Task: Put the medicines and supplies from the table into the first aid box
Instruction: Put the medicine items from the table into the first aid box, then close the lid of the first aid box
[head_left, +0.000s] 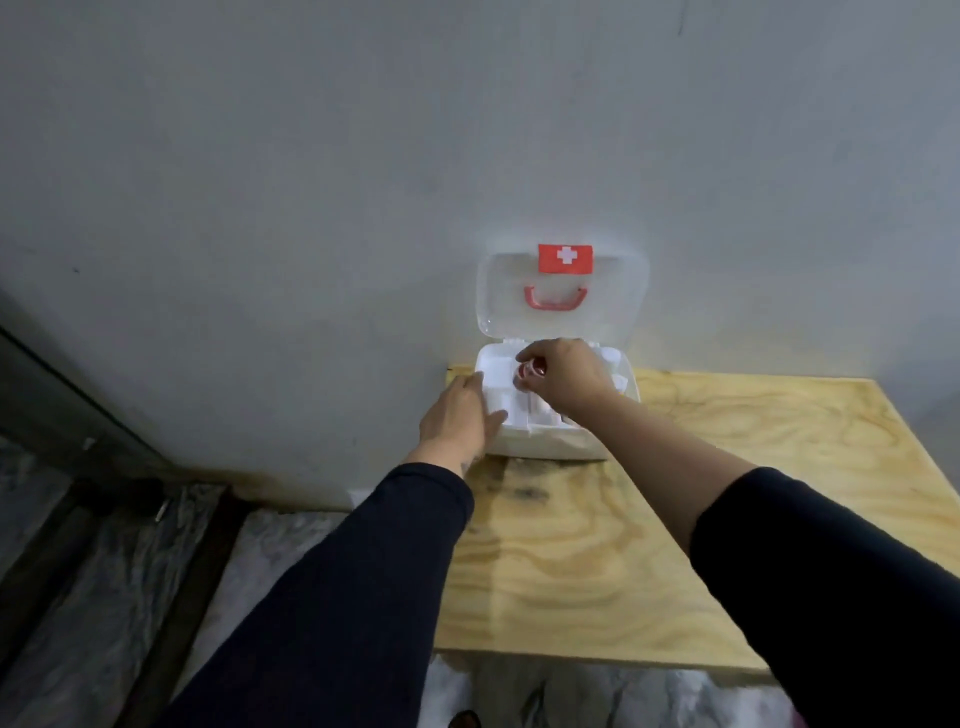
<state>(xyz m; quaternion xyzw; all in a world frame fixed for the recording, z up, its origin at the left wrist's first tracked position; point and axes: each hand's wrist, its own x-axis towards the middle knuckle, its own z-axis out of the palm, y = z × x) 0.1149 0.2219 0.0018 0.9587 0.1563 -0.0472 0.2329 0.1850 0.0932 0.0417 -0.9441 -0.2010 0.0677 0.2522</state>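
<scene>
Hands meet at a white first aid box (545, 447) that sits at the far left corner of a pale plywood table (675, 519), pushed against a grey wall. The box's clear lid (613, 312) stands upright against the wall, showing a red handle and a red label with a white cross. The left hand (460, 418) lies flat and open along the box's left edge, fingers spread and touching the rim, apparently steadying it. The right hand (563, 374) hovers directly over the inner tray, its fingers curled shut around a small red and white item (530, 375), probably a medicine packet or small bottle, though it is too blurred and too covered by the fingers to name. That item hangs just above the tray's left-middle compartments, so the drop point lies straight beneath the right hand, with no sideways reach needed; which compartment it will land in cannot be told. The item's long axis cannot be made out. The right hand is plainly the one placed to release, while the left is beside the box, not over it. No other medicines or supplies show on the visible tabletop, which suggests the task is near its end, with this placement possibly the last before the lid comes down.
</scene>
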